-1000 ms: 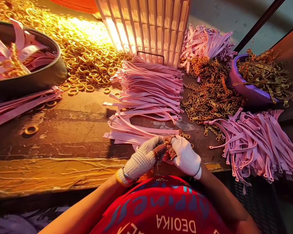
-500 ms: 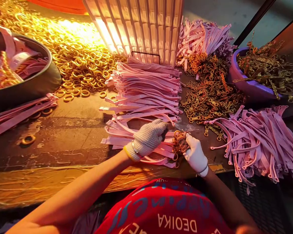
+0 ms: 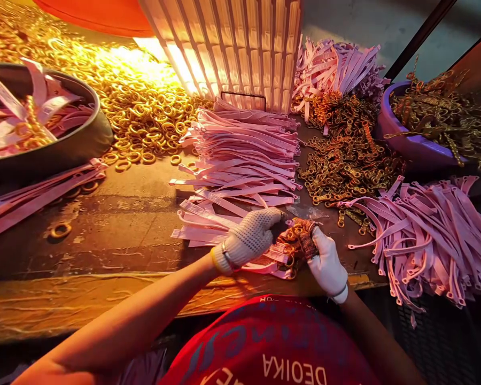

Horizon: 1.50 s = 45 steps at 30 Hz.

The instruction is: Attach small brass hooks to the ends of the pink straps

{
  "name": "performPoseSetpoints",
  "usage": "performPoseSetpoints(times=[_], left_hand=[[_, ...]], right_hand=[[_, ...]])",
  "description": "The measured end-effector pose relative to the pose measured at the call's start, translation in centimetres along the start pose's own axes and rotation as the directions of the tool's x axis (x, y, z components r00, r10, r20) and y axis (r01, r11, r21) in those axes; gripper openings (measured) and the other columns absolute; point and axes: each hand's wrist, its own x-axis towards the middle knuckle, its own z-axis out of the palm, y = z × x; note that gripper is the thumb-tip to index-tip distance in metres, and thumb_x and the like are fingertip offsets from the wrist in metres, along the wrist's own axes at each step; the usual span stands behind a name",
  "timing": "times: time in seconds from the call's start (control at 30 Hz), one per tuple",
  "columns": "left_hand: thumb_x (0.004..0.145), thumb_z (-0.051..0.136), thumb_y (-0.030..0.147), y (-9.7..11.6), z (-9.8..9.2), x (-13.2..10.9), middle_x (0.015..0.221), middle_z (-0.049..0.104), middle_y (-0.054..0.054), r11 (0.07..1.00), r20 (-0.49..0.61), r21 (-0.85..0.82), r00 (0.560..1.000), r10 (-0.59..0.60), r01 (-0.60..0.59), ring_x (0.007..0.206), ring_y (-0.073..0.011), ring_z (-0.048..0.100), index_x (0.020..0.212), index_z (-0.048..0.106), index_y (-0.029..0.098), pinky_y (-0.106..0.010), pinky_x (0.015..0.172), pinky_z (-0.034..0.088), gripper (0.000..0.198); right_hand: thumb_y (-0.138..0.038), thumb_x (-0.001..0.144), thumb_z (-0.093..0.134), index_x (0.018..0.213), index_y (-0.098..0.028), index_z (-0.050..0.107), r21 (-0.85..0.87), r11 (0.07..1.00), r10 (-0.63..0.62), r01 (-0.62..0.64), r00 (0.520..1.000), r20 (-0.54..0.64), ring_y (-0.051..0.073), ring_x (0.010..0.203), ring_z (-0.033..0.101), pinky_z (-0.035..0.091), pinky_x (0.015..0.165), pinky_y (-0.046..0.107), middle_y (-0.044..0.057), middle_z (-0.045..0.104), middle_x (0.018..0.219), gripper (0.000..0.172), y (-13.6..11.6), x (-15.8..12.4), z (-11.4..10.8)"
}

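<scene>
My left hand [image 3: 250,236], in a knitted white glove, is closed over the near end of a low stack of pink straps [image 3: 240,160] at the table's front edge. Its fingers pinch one pink strap there. My right hand [image 3: 324,255], also gloved, with brown fingertips, is curled round a small brass clasp [image 3: 294,235] right beside the left fingers. The two hands touch at the fingertips. What sits between the fingertips is partly hidden.
A heap of gold rings [image 3: 140,101] lies at the back left beside a dark metal bowl [image 3: 64,152] of straps. Brass clasps [image 3: 344,155] are heaped at right, more in a purple bowl [image 3: 409,149]. Finished pink straps [image 3: 428,230] lie far right. A slatted lamp [image 3: 240,48] stands behind.
My left hand went out onto the pink strap stack, then came back with a strap. The hands parted and have met again, slightly further forward than a second ago.
</scene>
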Motion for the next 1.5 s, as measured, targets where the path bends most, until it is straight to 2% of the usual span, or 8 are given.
performPoseSetpoints(times=[0.13,0.23,0.4,0.53,0.87,1.17,1.4,1.5], left_hand=[[0.094,0.054,0.048,1.6,0.1,-3.2,0.056,0.051,0.005,0.867,0.066,-0.422,0.963,-0.261,0.264,0.046,-0.0092,0.044,0.079,0.055,0.019,-0.021,0.046,0.036,0.033],[0.092,0.055,0.056,1.9,0.5,-4.6,0.052,0.047,0.007,0.737,0.11,-0.587,0.935,-0.337,0.335,0.041,-0.0081,0.039,0.08,0.051,0.02,-0.019,0.041,0.03,0.038],[0.091,0.052,0.061,1.6,0.7,-5.6,0.051,0.049,0.004,0.776,0.156,-0.515,0.93,-0.334,0.365,0.041,-0.0092,0.04,0.076,0.052,0.02,-0.02,0.039,0.029,0.044],[0.088,0.059,0.054,1.1,0.1,-6.0,0.061,0.057,0.001,0.886,0.118,-0.38,0.964,-0.237,0.265,0.052,-0.0118,0.047,0.075,0.061,0.019,-0.021,0.047,0.036,0.038],[0.091,0.059,0.036,-0.8,2.1,-6.0,0.084,0.073,-0.004,0.966,0.058,-0.235,0.994,-0.095,0.106,0.074,-0.0183,0.062,0.086,0.069,0.019,-0.026,0.069,0.046,0.02],[0.082,0.06,0.019,-0.4,4.3,-4.6,0.077,0.071,-0.004,0.971,0.125,-0.24,0.991,0.039,-0.008,0.068,-0.0188,0.061,0.085,0.069,0.02,-0.027,0.066,0.047,0.009],[0.079,0.055,0.015,-0.8,5.2,-6.4,0.089,0.077,-0.007,0.964,0.032,-0.263,0.999,-0.013,0.021,0.085,-0.0246,0.07,0.092,0.074,0.021,-0.033,0.081,0.053,0.023],[0.078,0.056,0.015,-1.3,4.1,-8.0,0.094,0.078,-0.007,0.957,-0.015,-0.29,1.0,-0.017,0.011,0.087,-0.0242,0.07,0.097,0.076,0.022,-0.035,0.085,0.054,0.028]], right_hand=[[-0.011,0.081,0.047,0.11,-0.018,0.062,-0.251,0.963,-0.093,0.102,0.994,0.048,0.024,0.087,0.061,0.052,0.081,0.037,0.009,0.065,0.093,0.032,-2.7,0.3,-0.8],[-0.01,0.074,0.052,0.093,-0.017,0.061,-0.465,0.863,-0.117,0.197,0.974,0.194,0.023,0.074,0.056,0.046,0.067,0.034,0.008,0.06,0.081,0.023,-4.5,0.4,-0.6],[-0.014,0.081,0.058,0.082,-0.016,0.06,-0.766,0.589,-0.131,0.257,0.966,0.223,0.024,0.071,0.052,0.037,0.062,0.036,0.01,0.06,0.078,0.003,-6.1,0.3,1.2],[-0.012,0.091,0.049,0.079,-0.016,0.058,-0.826,0.498,-0.156,0.263,0.965,0.212,0.023,0.065,0.049,0.03,0.057,0.036,0.01,0.057,0.072,0.016,-6.1,0.1,2.0],[-0.009,0.067,0.059,0.08,-0.019,0.057,-0.752,0.593,-0.052,0.287,0.946,0.32,0.021,0.065,0.052,0.032,0.058,0.033,0.006,0.06,0.072,0.017,-4.8,-0.5,1.3],[-0.004,0.074,0.046,0.082,-0.019,0.053,-0.802,0.507,-0.322,0.317,0.932,0.165,0.025,0.071,0.047,0.039,0.064,0.037,0.013,0.057,0.08,0.018,-2.5,-3.0,-0.2],[-0.001,0.069,0.047,0.083,-0.019,0.053,-0.777,0.564,-0.132,0.28,0.959,0.25,0.025,0.073,0.05,0.042,0.067,0.037,0.009,0.056,0.079,0.024,-4.5,-1.8,-1.0],[0.002,0.065,0.051,0.087,-0.02,0.055,-0.706,0.628,0.056,0.327,0.886,0.46,0.023,0.072,0.056,0.041,0.068,0.033,0.006,0.062,0.08,0.031,-6.5,-0.9,-1.4]])
